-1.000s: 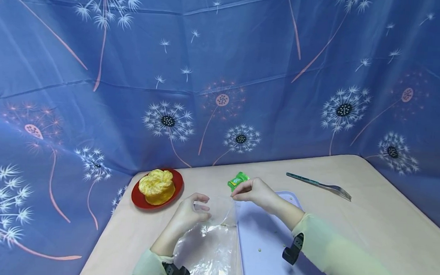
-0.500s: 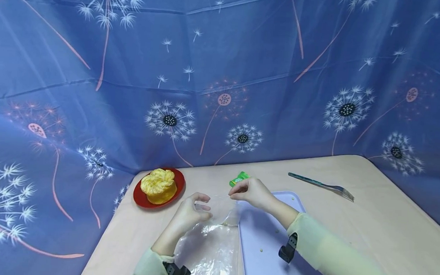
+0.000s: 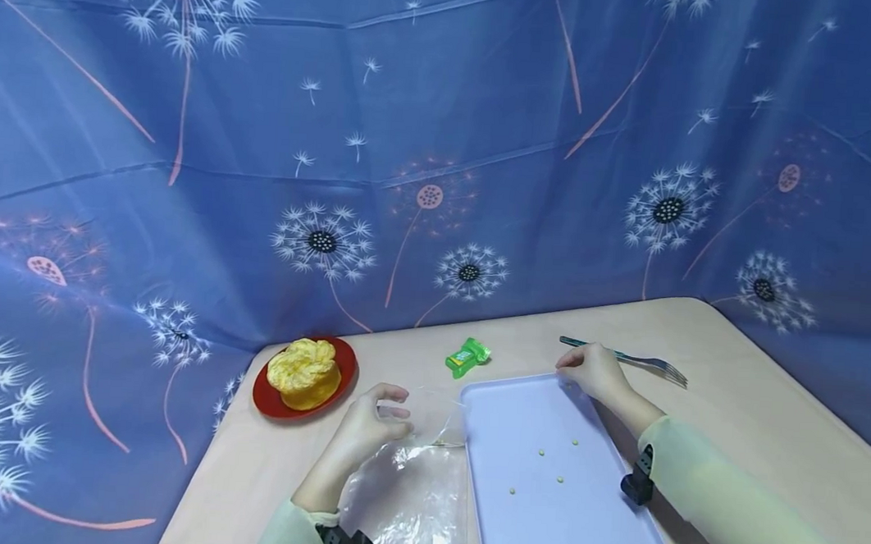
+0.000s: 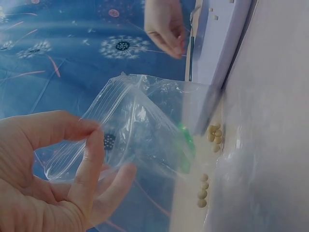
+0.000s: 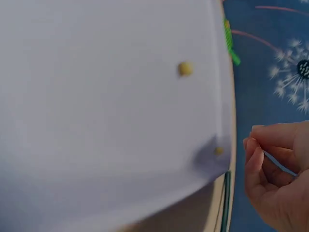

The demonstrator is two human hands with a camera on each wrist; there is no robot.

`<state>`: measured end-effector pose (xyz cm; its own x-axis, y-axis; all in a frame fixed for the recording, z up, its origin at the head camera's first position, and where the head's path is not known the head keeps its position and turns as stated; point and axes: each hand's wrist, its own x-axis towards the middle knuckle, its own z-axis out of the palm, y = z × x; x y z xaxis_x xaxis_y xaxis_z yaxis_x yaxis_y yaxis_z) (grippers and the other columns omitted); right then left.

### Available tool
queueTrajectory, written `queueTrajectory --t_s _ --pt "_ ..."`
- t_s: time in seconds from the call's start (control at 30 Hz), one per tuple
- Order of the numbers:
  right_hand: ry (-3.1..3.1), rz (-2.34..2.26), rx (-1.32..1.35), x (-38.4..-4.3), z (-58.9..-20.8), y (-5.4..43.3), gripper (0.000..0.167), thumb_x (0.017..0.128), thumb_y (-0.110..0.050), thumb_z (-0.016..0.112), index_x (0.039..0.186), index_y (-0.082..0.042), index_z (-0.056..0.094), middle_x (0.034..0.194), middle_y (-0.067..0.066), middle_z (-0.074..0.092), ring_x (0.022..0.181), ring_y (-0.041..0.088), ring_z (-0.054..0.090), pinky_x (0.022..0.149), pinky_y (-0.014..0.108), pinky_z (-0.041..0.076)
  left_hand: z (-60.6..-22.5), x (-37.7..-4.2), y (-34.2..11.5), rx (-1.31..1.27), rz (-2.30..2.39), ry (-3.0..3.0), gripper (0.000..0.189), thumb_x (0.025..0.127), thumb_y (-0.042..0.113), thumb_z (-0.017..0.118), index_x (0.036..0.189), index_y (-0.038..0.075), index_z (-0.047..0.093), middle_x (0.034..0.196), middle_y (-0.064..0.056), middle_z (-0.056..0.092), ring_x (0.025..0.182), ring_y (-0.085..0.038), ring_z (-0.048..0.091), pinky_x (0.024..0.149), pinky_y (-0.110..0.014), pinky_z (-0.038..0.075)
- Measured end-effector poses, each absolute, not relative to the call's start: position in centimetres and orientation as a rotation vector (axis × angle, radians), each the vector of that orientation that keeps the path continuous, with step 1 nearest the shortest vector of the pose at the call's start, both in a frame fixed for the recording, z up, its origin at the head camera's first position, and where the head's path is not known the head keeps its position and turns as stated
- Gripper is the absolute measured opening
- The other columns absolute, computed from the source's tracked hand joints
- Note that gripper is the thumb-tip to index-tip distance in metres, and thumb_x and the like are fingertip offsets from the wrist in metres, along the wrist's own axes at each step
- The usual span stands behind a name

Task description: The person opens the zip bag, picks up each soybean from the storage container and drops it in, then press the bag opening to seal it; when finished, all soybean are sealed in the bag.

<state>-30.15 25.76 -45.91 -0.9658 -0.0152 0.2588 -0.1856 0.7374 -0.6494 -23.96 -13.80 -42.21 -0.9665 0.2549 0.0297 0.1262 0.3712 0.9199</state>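
My left hand point(image 3: 367, 426) pinches the rim of a clear zip bag point(image 3: 419, 497) between thumb and index finger, its mouth raised and gaping in the left wrist view. Several small soybeans point(image 4: 203, 193) show through the plastic low in the bag. Over the far right corner of a lavender tray point(image 3: 562, 541), my right hand point(image 3: 596, 372) has its fingers bent and the tips together, nothing visible between them. A soybean point(image 5: 218, 151) sits in that corner near the fingertips, and several more soybeans point(image 3: 560, 479) are scattered on the tray.
A green packet point(image 3: 468, 357) lies behind the tray. Beyond the right hand is a fork point(image 3: 660, 365) with a dark green handle. At the back left, a yellow bun point(image 3: 303, 373) sits on a red plate point(image 3: 349, 368). A blue dandelion-print curtain hangs behind the table.
My right hand has left the bag's mouth and moved right to the tray's far right corner, uncovering the green packet and tray soybeans. The left hand still holds the bag in place.
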Motion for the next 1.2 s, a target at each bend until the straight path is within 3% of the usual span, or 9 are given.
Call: queueTrajectory --t_s 0.23,0.5,0.73,0.9,1.03,1.2 --pt "-2.753 0.96 0.201 -29.7 -46.8 26.3 0.003 0.081 0.003 0.078 0.083 0.002 0.077 0.08 0.007 0.073 0.073 0.022 0.066 0.065 0.036 0.054 -42.4 -24.0 -13.7 0.359 1.665 2.496 0.051 0.076 -0.001 0.078 0.124 -0.004 0.061 0.11 -0.019 0.069 0.095 -0.027 0.071 0.075 -0.034 0.059" --pt "-2.86 0.784 0.156 -29.5 -46.6 25.2 0.01 0.08 0.009 0.074 0.08 0.0 0.075 0.085 0.012 0.071 0.083 0.03 0.067 0.075 0.045 0.057 -42.5 -23.9 -13.9 0.366 1.68 2.48 0.052 0.076 -0.002 0.077 0.125 -0.006 0.059 0.114 -0.023 0.066 0.093 -0.027 0.071 0.074 -0.035 0.06" --pt "-2.897 0.679 0.167 -29.4 -46.7 24.9 0.014 0.079 0.009 0.074 0.075 -0.005 0.073 0.082 0.008 0.067 0.078 0.024 0.063 0.073 0.042 0.056 -42.5 -24.0 -13.9 0.371 1.678 2.487 0.051 0.076 -0.002 0.077 0.124 -0.005 0.06 0.113 -0.02 0.067 0.095 -0.028 0.071 0.075 -0.035 0.06" --pt "-2.845 0.915 0.208 -29.6 -46.7 24.6 0.01 0.081 0.004 0.078 0.077 -0.004 0.075 0.078 0.003 0.07 0.072 0.018 0.062 0.066 0.036 0.055 -42.5 -24.0 -13.9 0.371 1.682 2.484 0.052 0.076 -0.001 0.077 0.125 -0.006 0.059 0.118 -0.025 0.065 0.095 -0.029 0.071 0.075 -0.035 0.061" --pt "-2.761 1.18 0.249 -29.6 -45.8 23.4 0.002 0.083 -0.003 0.08 0.084 -0.003 0.078 0.081 0.002 0.074 0.077 0.018 0.065 0.07 0.035 0.054 -42.5 -24.0 -14.0 0.376 1.687 2.48 0.055 0.075 -0.001 0.078 0.126 -0.007 0.059 0.122 -0.027 0.063 0.096 -0.03 0.071 0.076 -0.036 0.061" --pt "-2.669 1.401 0.354 -29.1 -43.9 20.3 0.004 0.087 -0.007 0.078 0.091 -0.004 0.079 0.089 0.003 0.075 0.084 0.019 0.069 0.074 0.033 0.057 -42.4 -24.0 -14.0 0.37 1.671 2.488 0.054 0.075 -0.001 0.078 0.126 -0.007 0.059 0.121 -0.027 0.064 0.096 -0.03 0.071 0.076 -0.036 0.06"
